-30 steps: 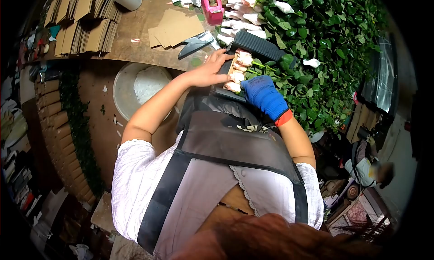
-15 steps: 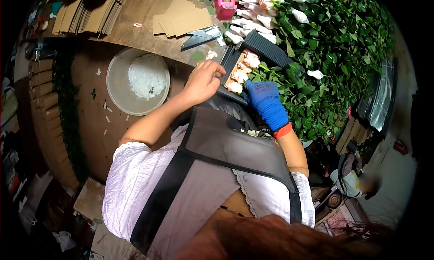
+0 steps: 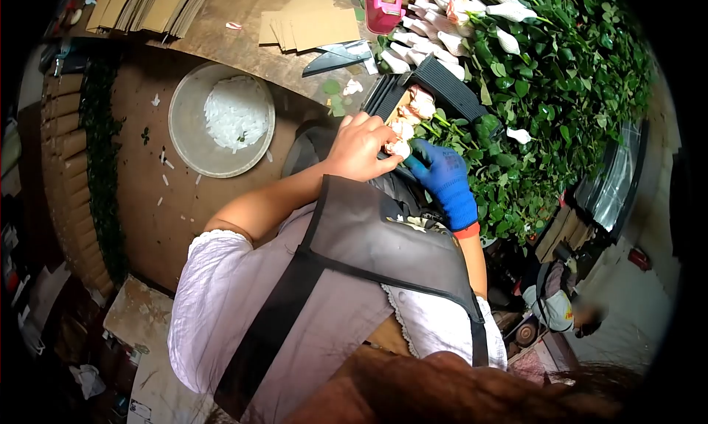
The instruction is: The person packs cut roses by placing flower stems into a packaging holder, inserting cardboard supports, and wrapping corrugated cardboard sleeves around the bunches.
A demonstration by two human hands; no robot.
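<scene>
My bare left hand point(image 3: 359, 145) has its fingers curled against the pale pink bloom of a rose point(image 3: 399, 150). My right hand point(image 3: 442, 175), in a blue knitted glove, is closed at the base of that same bloom, its fingertips partly hidden. Beyond both hands, several more pale roses point(image 3: 421, 102) lie in a row on cardboard in a dark ribbed holder point(image 3: 447, 89), stems pointing right into the leaves. My left hand covers part of the holder's near side.
Roses in white sleeves point(image 3: 442, 44) and leafy stems point(image 3: 560, 85) fill the right. A pink tape dispenser point(image 3: 383, 11), cardboard sheets point(image 3: 313, 22) and a dark blade-like tool point(image 3: 332, 61) lie on the table. A bucket of white pieces point(image 3: 221, 119) stands left. Another person point(image 3: 553, 299) is lower right.
My left hand has moved right and towards me, from the holder's left edge onto the nearest rose. My gloved hand stays by that rose, turned slightly. The whole view has shifted a little.
</scene>
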